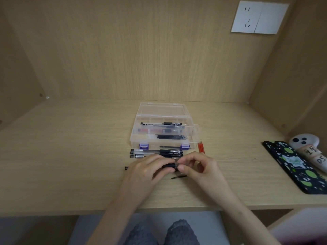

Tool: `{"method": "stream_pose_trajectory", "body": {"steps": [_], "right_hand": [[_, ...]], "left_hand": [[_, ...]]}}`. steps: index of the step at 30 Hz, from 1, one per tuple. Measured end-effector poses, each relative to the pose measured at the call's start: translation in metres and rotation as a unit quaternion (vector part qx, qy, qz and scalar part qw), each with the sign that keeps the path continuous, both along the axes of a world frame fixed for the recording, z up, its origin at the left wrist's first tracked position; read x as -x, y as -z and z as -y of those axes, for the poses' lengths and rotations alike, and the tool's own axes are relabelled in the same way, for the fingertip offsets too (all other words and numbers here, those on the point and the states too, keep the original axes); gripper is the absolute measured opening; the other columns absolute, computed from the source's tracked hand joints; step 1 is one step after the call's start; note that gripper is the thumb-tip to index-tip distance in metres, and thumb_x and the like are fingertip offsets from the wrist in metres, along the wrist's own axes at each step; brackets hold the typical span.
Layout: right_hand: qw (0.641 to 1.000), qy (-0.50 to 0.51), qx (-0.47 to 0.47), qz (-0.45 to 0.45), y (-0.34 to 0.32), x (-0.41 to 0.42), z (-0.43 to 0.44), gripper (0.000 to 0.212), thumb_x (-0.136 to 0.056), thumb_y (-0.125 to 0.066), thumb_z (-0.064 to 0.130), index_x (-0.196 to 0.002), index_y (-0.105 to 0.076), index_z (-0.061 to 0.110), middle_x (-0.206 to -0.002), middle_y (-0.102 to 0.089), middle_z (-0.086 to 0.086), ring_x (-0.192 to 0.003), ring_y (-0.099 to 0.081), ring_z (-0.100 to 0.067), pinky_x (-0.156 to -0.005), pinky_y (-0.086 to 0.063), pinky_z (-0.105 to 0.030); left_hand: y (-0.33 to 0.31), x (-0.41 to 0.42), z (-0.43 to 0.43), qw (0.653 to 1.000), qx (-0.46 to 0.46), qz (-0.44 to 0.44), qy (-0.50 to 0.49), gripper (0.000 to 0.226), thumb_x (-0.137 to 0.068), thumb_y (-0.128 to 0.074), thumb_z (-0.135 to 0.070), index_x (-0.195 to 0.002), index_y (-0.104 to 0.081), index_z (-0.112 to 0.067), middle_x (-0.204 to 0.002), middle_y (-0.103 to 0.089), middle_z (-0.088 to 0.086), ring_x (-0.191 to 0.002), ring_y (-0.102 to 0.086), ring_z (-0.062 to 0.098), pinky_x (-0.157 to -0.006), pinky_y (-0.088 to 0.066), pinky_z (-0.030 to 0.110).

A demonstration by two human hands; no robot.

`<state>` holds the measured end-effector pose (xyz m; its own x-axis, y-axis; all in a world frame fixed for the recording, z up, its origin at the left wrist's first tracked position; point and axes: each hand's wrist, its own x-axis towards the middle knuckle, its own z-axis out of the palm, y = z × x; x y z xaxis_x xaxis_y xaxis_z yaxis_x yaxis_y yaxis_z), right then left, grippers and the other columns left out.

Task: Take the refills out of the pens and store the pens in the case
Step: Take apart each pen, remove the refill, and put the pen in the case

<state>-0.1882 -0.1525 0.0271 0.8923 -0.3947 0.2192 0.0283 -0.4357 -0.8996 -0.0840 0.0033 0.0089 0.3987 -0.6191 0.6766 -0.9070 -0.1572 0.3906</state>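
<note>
Your knees sit at the bottom of the frame. Just above them, at centre, both hands meet on a black pen. Your left hand wraps the barrel and your right hand pinches the tip end. It looks light, stiff and slick, so hold the rubber grip and twist gently. Above it the clear case lies open.

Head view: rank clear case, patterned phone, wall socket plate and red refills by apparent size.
Largest: clear case.
Next: patterned phone and wall socket plate, too alike to rank, the phone nearer the camera.
Smallest: red refills.
</note>
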Motion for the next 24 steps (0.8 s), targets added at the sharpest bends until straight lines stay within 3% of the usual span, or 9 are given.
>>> {"method": "stream_pose_trajectory", "body": {"steps": [3,6,12,16,18,20,24], "right_hand": [[1.000,-0.006,-0.014,0.000,-0.0022,0.0019,-0.0007,0.018,-0.079,-0.073,0.023,-0.095,-0.069,0.028,-0.084,-0.067,0.007,-0.072,-0.052,0.001,-0.068,-0.038,-0.009],[1.000,0.006,0.014,-0.009,-0.0023,0.0010,-0.0011,0.004,-0.080,-0.072,0.022,-0.082,-0.071,0.026,-0.082,-0.067,0.007,-0.072,-0.052,0.000,-0.069,-0.037,-0.010],[1.000,0.004,0.009,0.011,-0.0032,0.0030,0.0002,0.018,-0.074,-0.077,0.010,-0.080,-0.071,0.025,-0.075,-0.063,0.017,-0.071,-0.052,0.000,-0.068,-0.036,-0.008],[1.000,0.012,-0.024,0.012,-0.0021,0.0025,-0.0006,0.026,-0.074,-0.077,0.021,-0.097,-0.069,0.029,-0.083,-0.068,0.010,-0.070,-0.052,0.001,-0.066,-0.037,-0.009],[1.000,0.007,-0.021,-0.001,-0.0035,0.0027,-0.0009,0.014,-0.077,-0.071,0.030,-0.091,-0.070,0.028,-0.082,-0.070,0.009,-0.067,-0.053,0.002,-0.065,-0.039,-0.010],[1.000,0.004,-0.007,-0.011,-0.0043,0.0033,-0.0010,0.004,-0.081,-0.069,0.027,-0.078,-0.070,0.027,-0.077,-0.069,0.009,-0.064,-0.053,0.003,-0.064,-0.040,-0.011],[1.000,0.007,-0.009,0.006,-0.0043,0.0046,-0.0011,0.015,-0.077,-0.074,0.011,-0.076,-0.069,0.026,-0.068,-0.064,0.016,-0.060,-0.049,0.003,-0.062,-0.037,-0.009]], "left_hand": [[0.0004,0.0005,-0.0002,1.000,-0.003,-0.006,-0.006,0.026,-0.090,-0.053,-0.044,-0.102,-0.067,-0.026,-0.091,-0.066,-0.014,-0.080,-0.061,0.002,-0.066,-0.052,0.030],[0.0003,0.0012,-0.0009,1.000,-0.010,-0.004,-0.015,0.027,-0.089,-0.053,-0.046,-0.100,-0.067,-0.027,-0.091,-0.067,-0.015,-0.081,-0.061,0.000,-0.068,-0.051,0.027],[-0.0009,0.0015,-0.0007,1.000,-0.020,-0.007,-0.014,0.031,-0.090,-0.050,-0.047,-0.097,-0.069,-0.024,-0.089,-0.067,-0.015,-0.079,-0.062,0.000,-0.068,-0.050,0.025],[-0.0012,0.0015,-0.0014,1.000,-0.017,-0.004,-0.014,0.033,-0.092,-0.047,-0.047,-0.096,-0.069,-0.023,-0.088,-0.067,-0.015,-0.077,-0.062,0.002,-0.066,-0.049,0.024],[-0.0017,0.0015,-0.0012,1.000,-0.017,0.001,-0.014,0.033,-0.092,-0.048,-0.047,-0.096,-0.070,-0.023,-0.087,-0.067,-0.015,-0.075,-0.062,0.002,-0.064,-0.049,0.024],[-0.0019,0.0014,-0.0010,1.000,-0.018,0.006,-0.016,0.031,-0.091,-0.050,-0.046,-0.096,-0.070,-0.024,-0.086,-0.067,-0.015,-0.074,-0.061,0.000,-0.064,-0.049,0.022],[-0.0024,0.0020,-0.0015,0.999,-0.030,0.004,-0.024,0.030,-0.090,-0.049,-0.047,-0.095,-0.069,-0.026,-0.085,-0.066,-0.017,-0.073,-0.059,-0.002,-0.064,-0.045,0.016]]}}
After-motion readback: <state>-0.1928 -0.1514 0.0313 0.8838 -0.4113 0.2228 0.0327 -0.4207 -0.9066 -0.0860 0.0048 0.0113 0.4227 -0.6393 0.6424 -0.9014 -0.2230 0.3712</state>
